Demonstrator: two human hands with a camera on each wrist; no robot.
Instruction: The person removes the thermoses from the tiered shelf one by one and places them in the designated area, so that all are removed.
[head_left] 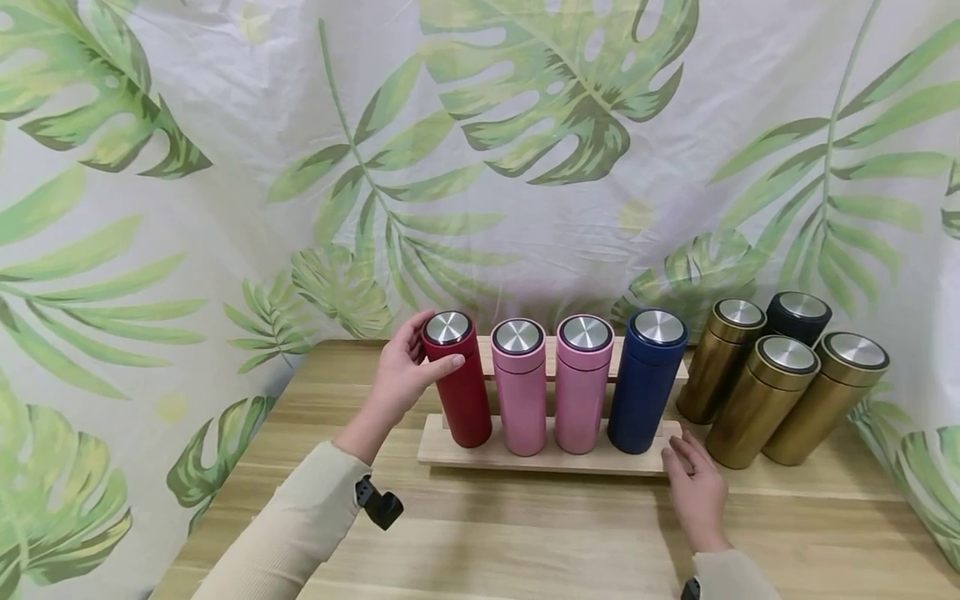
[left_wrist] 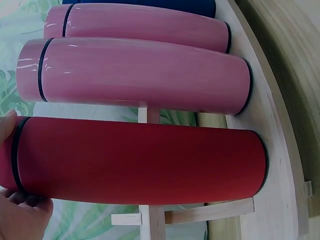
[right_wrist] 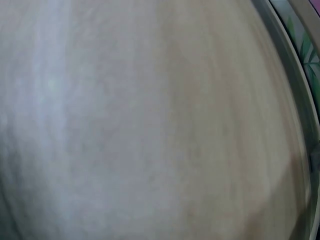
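My left hand (head_left: 401, 367) grips a red vacuum flask (head_left: 467, 400) near its steel-topped lid, thumb across the front and fingers behind. In the left wrist view the red flask (left_wrist: 140, 160) lies across the picture, its base at the pale wooden rack's board. Two pink flasks (head_left: 521, 404) and a dark blue flask (head_left: 645, 400) stand in a row on the rack's front step (head_left: 480, 454). At the rack's right end, my right hand (head_left: 697, 487) touches the step's corner with loosely bent fingers. The right wrist view shows only wooden surface, not the hand.
Three gold flasks (head_left: 761, 404) and a black flask (head_left: 798, 317) stand grouped on the wooden table (head_left: 555, 533), right of the rack. The rack has a higher rear step (head_left: 486, 354). Behind the table hangs a leaf-patterned cloth (head_left: 525, 225).
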